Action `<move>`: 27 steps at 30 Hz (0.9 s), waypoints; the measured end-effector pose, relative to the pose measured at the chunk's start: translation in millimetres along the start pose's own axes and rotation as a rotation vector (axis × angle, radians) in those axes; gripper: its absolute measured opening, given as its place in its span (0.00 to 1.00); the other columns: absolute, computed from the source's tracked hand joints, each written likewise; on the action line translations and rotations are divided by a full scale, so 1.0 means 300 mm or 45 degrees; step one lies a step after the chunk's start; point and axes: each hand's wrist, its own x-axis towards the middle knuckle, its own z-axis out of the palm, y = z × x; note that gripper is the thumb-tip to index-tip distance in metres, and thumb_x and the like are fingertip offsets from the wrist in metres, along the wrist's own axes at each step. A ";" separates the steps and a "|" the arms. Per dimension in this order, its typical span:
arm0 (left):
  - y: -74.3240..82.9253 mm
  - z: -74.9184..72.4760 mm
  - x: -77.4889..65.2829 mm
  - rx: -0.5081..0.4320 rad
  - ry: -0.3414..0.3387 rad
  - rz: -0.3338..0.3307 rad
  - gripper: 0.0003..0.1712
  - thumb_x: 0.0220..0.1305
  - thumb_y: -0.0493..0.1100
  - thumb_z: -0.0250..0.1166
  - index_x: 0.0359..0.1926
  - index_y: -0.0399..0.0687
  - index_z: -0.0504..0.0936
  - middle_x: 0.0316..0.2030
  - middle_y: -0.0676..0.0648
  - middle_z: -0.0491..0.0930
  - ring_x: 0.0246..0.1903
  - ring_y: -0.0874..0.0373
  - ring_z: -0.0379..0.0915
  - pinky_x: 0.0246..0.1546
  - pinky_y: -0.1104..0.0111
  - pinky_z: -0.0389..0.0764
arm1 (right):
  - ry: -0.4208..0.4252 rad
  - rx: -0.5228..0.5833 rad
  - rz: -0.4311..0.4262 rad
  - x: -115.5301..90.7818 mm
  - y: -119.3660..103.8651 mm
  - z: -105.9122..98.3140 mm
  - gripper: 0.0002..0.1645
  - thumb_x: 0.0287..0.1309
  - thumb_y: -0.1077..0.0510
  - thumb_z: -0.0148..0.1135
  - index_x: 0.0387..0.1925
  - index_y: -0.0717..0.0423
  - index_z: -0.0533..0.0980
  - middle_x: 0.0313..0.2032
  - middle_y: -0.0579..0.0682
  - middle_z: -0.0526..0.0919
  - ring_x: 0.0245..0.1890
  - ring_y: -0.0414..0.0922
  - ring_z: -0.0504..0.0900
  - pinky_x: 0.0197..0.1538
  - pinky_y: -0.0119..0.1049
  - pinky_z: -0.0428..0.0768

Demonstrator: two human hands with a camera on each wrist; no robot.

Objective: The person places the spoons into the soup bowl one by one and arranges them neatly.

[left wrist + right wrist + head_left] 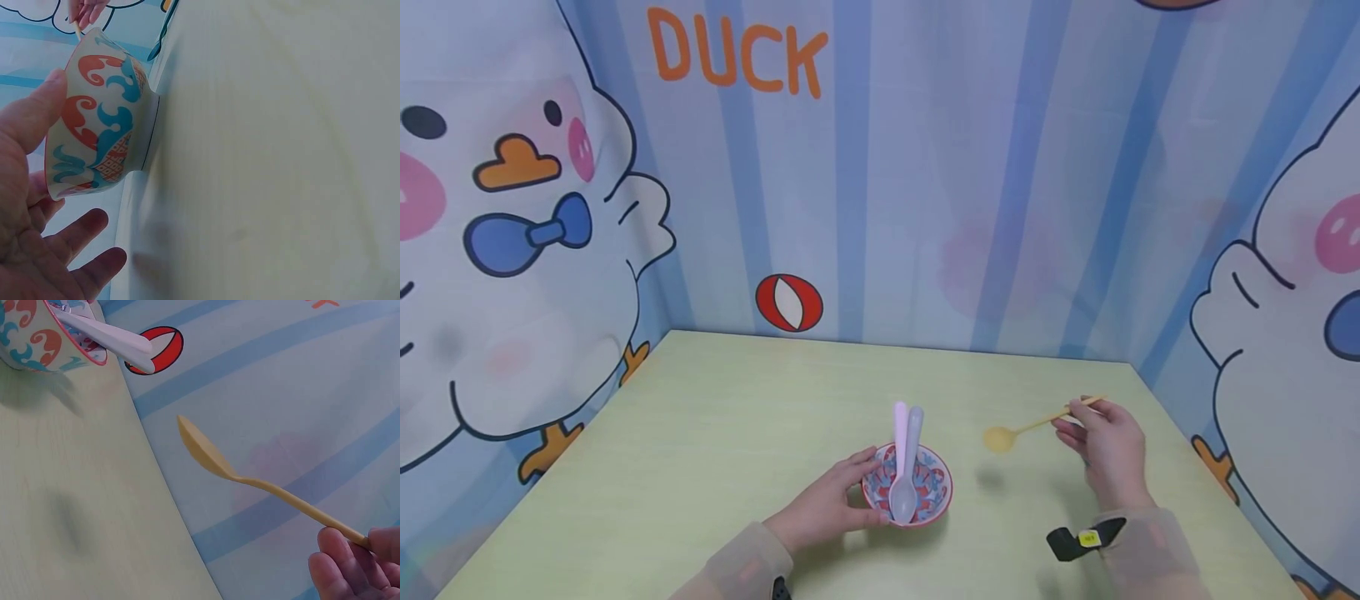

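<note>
A patterned bowl (pixel 940 500) with a red rim stands on the table. Two spoons rest in it, a pink spoon (pixel 900 425) and a pale lilac spoon (pixel 904 500), handles leaning out over the far rim. My left hand (pixel 835 504) grips the bowl by its left side, thumb at the near rim and fingers at the far rim; the left wrist view shows red and blue swirls outside. To the right, my right hand (pixel 1108 442) pinches a yellow spoon (pixel 206 450) by its handle end. Its head points left toward the bowl, above the table, its shadow below.
The pale yellow-green table (pixel 700 442) ends at a blue striped backdrop (pixel 887 208) printed with cartoon ducks, a red ball and lettering. A black strap (pixel 1086 537) circles the right wrist.
</note>
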 end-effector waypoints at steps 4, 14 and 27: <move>-0.001 0.002 0.001 0.000 -0.003 -0.007 0.46 0.54 0.56 0.72 0.70 0.44 0.65 0.73 0.49 0.54 0.71 0.42 0.48 0.65 0.43 0.57 | -0.039 -0.005 0.009 -0.002 -0.004 0.034 0.19 0.65 0.56 0.60 0.50 0.63 0.68 0.32 0.45 0.82 0.27 0.40 0.86 0.38 0.32 0.83; -0.004 0.003 -0.001 0.002 0.007 0.002 0.46 0.54 0.56 0.72 0.69 0.43 0.65 0.73 0.49 0.54 0.71 0.41 0.48 0.65 0.43 0.56 | -0.143 -0.079 0.034 -0.007 0.004 0.117 0.19 0.66 0.57 0.58 0.52 0.64 0.67 0.35 0.46 0.81 0.27 0.40 0.85 0.39 0.34 0.83; -0.003 0.002 -0.001 0.003 0.010 0.003 0.47 0.54 0.57 0.72 0.69 0.43 0.65 0.73 0.50 0.55 0.71 0.42 0.48 0.65 0.43 0.58 | -0.272 -0.176 0.074 -0.020 0.044 0.200 0.21 0.66 0.58 0.58 0.54 0.67 0.67 0.37 0.50 0.81 0.28 0.41 0.85 0.38 0.35 0.84</move>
